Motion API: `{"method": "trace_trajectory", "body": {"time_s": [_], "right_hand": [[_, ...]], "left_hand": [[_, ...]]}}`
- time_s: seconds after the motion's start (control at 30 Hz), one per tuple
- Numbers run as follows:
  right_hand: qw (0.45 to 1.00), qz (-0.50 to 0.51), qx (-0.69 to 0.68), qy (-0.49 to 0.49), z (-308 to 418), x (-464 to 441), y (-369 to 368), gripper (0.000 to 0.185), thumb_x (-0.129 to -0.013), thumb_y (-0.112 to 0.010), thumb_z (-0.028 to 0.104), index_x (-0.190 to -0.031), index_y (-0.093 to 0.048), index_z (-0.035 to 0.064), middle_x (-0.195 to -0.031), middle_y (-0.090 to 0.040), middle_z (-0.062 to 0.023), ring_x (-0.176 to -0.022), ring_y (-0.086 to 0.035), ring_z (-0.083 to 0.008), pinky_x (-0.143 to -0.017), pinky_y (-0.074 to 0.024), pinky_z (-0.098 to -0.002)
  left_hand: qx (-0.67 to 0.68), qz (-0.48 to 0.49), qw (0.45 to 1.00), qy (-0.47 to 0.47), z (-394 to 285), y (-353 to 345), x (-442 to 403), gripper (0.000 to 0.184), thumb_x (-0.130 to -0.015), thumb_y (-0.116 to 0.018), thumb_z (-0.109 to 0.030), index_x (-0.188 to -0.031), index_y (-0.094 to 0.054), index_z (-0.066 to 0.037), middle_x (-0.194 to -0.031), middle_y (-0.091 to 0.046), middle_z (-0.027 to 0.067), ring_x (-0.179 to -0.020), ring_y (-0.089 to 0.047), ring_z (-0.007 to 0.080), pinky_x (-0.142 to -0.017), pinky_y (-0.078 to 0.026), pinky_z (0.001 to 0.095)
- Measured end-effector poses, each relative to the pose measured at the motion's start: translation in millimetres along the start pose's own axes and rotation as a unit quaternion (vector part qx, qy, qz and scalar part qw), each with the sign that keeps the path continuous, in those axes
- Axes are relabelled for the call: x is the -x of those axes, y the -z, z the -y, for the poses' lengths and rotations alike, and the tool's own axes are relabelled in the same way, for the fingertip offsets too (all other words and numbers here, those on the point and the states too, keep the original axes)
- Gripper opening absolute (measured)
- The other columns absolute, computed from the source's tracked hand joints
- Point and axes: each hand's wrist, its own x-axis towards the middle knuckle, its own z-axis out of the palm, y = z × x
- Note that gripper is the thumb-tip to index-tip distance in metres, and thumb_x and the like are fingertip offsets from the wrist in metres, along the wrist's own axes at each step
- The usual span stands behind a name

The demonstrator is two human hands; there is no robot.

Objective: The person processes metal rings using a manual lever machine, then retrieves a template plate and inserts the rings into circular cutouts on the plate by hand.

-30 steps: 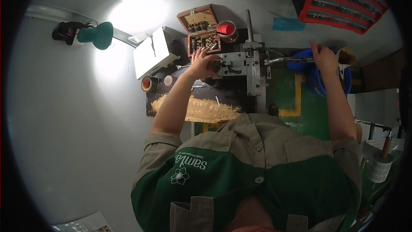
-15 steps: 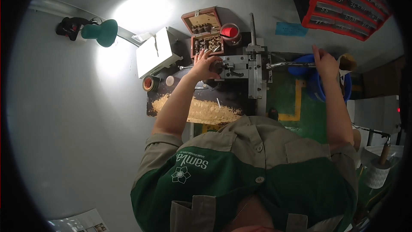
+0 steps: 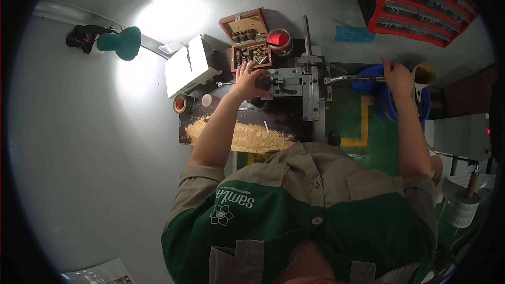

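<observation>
Grey wall [image 3: 68,142], green lamp [image 3: 124,43] on, prob. for close work at worn bench [image 3: 252,137]. Metal fixture [image 3: 288,75] sits at R edge, prob. so lever [image 3: 353,78] juts free. L hand [image 3: 248,83] grips fixture's dark knob [image 3: 263,80], prob. steadying; R hand [image 3: 399,79] at lever end, can't tell if gripping.

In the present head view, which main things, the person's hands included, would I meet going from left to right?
Green lamp → white box → left hand → long metal crosspiece → right hand → white cylinder.
</observation>
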Motion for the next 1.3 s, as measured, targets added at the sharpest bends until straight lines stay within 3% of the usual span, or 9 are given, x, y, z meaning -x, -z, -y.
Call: {"method": "trace_trajectory", "body": {"time_s": [0.27, 0.37, 0.5, 0.73, 0.83, 0.93, 0.97, 1.1, 1.3], "right_hand": [[0.988, -0.039, -0.138, 0.049, 4.1, 13.2, 8.9, 0.063, -0.099, -0.033, 0.063, -0.110, -0.071, 0.0145, -0.090, -0.072, -0.0166, -0.092, -0.068, -0.0377, -0.079, -0.0533, -0.0457], [1.000, 0.014, -0.013, 0.012, -0.6, 0.5, 3.2, 0.067, -0.098, -0.032, 0.065, -0.109, -0.072, 0.0132, -0.091, -0.072, -0.0171, -0.092, -0.068, -0.0378, -0.079, -0.0537, -0.0458], [0.995, -0.059, -0.078, 0.020, -3.8, 4.1, -6.9, 0.065, -0.097, -0.034, 0.067, -0.111, -0.072, 0.0154, -0.089, -0.072, -0.0172, -0.089, -0.069, -0.0363, -0.077, -0.0543, -0.0450], [0.997, 0.008, -0.073, 0.019, 3.2, 4.9, 11.4, 0.068, -0.099, -0.025, 0.066, -0.118, -0.068, 0.0162, -0.098, -0.072, -0.0173, -0.097, -0.067, -0.0386, -0.083, -0.0524, -0.0460], [0.991, -0.080, -0.098, 0.041, 2.4, 10.4, 0.9, 0.061, -0.097, -0.037, 0.064, -0.102, -0.072, 0.0144, -0.082, -0.072, -0.0148, -0.085, -0.069, -0.0381, -0.075, -0.0541, -0.0464], [0.998, 0.061, -0.003, -0.011, -3.5, -6.4, 3.3, 0.068, -0.096, -0.031, 0.068, -0.108, -0.071, 0.0146, -0.097, -0.072, -0.0163, -0.096, -0.068, -0.0379, -0.083, -0.0533, -0.0449], [0.997, 0.012, -0.080, 0.004, -2.5, -2.6, 2.4, 0.068, -0.097, -0.030, 0.068, -0.109, -0.071, 0.0156, -0.098, -0.072, -0.0164, -0.098, -0.067, -0.0377, -0.084, -0.0527, -0.0445], [0.997, -0.063, -0.033, 0.034, -4.8, 2.9, -6.6, 0.066, -0.095, -0.037, 0.068, -0.103, -0.073, 0.0141, -0.079, -0.072, -0.0157, -0.083, -0.071, -0.0341, -0.074, -0.0558, -0.0431], [1.000, 0.018, -0.011, 0.015, -2.9, -1.0, 0.0, 0.067, -0.097, -0.032, 0.067, -0.109, -0.072, 0.0143, -0.094, -0.072, -0.0172, -0.095, -0.069, -0.0359, -0.082, -0.0538, -0.0447]], "left_hand": [[-0.044, -0.024, 0.998, 0.031, -3.2, -2.3, 2.5, 0.070, -0.055, -0.090, -0.045, -0.120, -0.066, -0.039, -0.153, -0.037, 0.0139, -0.148, -0.012, 0.0464, -0.116, -0.009, 0.0640], [-0.035, -0.042, 0.998, 0.028, 3.3, -6.9, 2.4, 0.068, -0.055, -0.090, -0.048, -0.119, -0.067, -0.038, -0.149, -0.041, 0.0142, -0.146, -0.014, 0.0477, -0.116, -0.009, 0.0640], [-0.023, -0.039, 0.999, 0.027, 2.7, -8.6, 4.0, 0.072, -0.055, -0.090, -0.049, -0.122, -0.065, -0.037, -0.153, -0.035, 0.0164, -0.147, -0.013, 0.0468, -0.116, -0.009, 0.0629], [-0.023, -0.002, 0.999, 0.048, -3.2, -3.3, 3.8, 0.072, -0.054, -0.091, -0.045, -0.121, -0.065, -0.040, -0.157, -0.030, 0.0156, -0.148, -0.010, 0.0479, -0.116, -0.010, 0.0619], [-0.014, -0.041, 0.997, 0.069, -3.1, -8.7, 2.8, 0.068, -0.054, -0.091, -0.047, -0.117, -0.067, -0.034, -0.153, -0.037, 0.0140, -0.147, -0.013, 0.0478, -0.116, -0.010, 0.0628], [-0.015, -0.069, 0.996, 0.051, 4.8, -17.4, -1.4, 0.071, -0.053, -0.090, -0.049, -0.118, -0.067, -0.031, -0.149, -0.043, 0.0131, -0.145, -0.017, 0.0481, -0.116, -0.010, 0.0637], [-0.007, -0.068, 0.997, 0.048, 3.1, -16.6, 1.0, 0.073, -0.052, -0.091, -0.050, -0.118, -0.066, -0.031, -0.149, -0.043, 0.0131, -0.145, -0.017, 0.0481, -0.116, -0.010, 0.0638], [0.001, -0.046, 0.998, 0.043, 2.5, -9.3, 10.0, 0.101, -0.051, -0.092, -0.047, -0.141, -0.049, -0.037, -0.157, -0.029, 0.0140, -0.147, -0.015, 0.0455, -0.116, -0.015, 0.0608], [-0.021, -0.018, 0.999, 0.031, 2.8, -6.3, 7.3, 0.091, -0.053, -0.093, -0.040, -0.136, -0.055, -0.041, -0.158, -0.028, 0.0143, -0.148, -0.014, 0.0452, -0.117, -0.016, 0.0584]]}}
